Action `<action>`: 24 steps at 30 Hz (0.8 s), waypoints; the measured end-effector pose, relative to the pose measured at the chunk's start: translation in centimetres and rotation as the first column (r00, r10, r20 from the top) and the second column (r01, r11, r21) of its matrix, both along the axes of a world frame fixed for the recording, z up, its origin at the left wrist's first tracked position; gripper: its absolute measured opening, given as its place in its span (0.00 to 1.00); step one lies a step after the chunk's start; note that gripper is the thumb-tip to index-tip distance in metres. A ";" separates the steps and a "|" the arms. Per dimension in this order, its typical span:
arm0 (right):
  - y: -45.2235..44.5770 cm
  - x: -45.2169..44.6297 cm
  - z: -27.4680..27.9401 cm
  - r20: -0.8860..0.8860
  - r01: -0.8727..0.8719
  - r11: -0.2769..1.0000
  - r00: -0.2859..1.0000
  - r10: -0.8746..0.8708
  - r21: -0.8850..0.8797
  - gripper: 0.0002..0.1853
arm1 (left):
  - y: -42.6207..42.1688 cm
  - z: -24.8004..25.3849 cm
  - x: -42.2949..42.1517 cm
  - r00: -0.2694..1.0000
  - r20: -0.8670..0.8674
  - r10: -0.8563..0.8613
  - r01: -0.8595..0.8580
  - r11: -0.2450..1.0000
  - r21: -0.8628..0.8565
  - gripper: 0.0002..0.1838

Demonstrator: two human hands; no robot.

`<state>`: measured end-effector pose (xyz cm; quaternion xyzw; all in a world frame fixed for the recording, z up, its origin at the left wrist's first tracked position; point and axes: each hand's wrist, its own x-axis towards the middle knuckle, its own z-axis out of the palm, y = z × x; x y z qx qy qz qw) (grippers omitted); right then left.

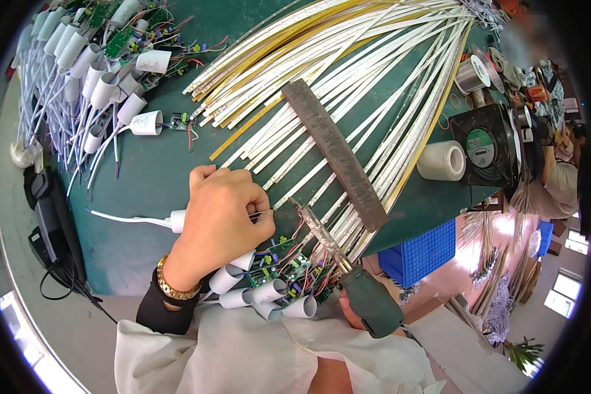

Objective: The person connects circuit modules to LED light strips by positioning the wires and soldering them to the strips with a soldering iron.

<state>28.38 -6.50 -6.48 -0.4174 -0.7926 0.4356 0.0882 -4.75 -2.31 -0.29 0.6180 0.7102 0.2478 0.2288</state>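
Note:
My left hand (226,213), with a gold bracelet at its wrist, is closed in a pinch on thin wires. A white plastic cap (176,221) with a white cable sticks out from under this hand. At the fingertips lies the end of a white LED strip (282,200). The soldering iron (372,302) has a dark green handle, and its crusted tip points at that strip end. Behind the handle, my right hand (351,312) is mostly hidden but wrapped round it. A dark metal bar (335,154) lies across the fanned-out strips.
White caps with circuit boards (269,289) are bunched at the front edge. More corded caps (105,88) crowd the back left. A black corded tool (52,223) lies left. On the right are a solder spool (473,73), a white roll (442,161), a fan (486,144) and a blue crate (420,253).

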 end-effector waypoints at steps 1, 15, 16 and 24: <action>-1.6 1.6 -2.9 -0.066 0.191 0.937 0.974 -0.219 -0.293 0.07 | 0.0 0.0 0.0 1.000 -0.001 -0.001 0.001 1.000 0.004 0.04; 0.5 -2.2 1.7 0.081 0.141 0.989 0.987 -0.138 -0.043 0.16 | -0.1 -0.3 -0.1 1.000 -0.014 -0.007 0.008 0.998 0.060 0.06; 0.6 -2.3 1.8 0.080 0.131 0.991 0.988 -0.130 -0.014 0.16 | -0.1 -0.4 -0.1 1.000 -0.011 -0.006 0.006 0.998 0.060 0.06; 0.6 -2.0 1.8 0.088 0.129 0.992 0.988 -0.128 -0.001 0.16 | -0.1 -0.3 -0.1 1.000 -0.001 -0.005 0.005 0.998 0.056 0.06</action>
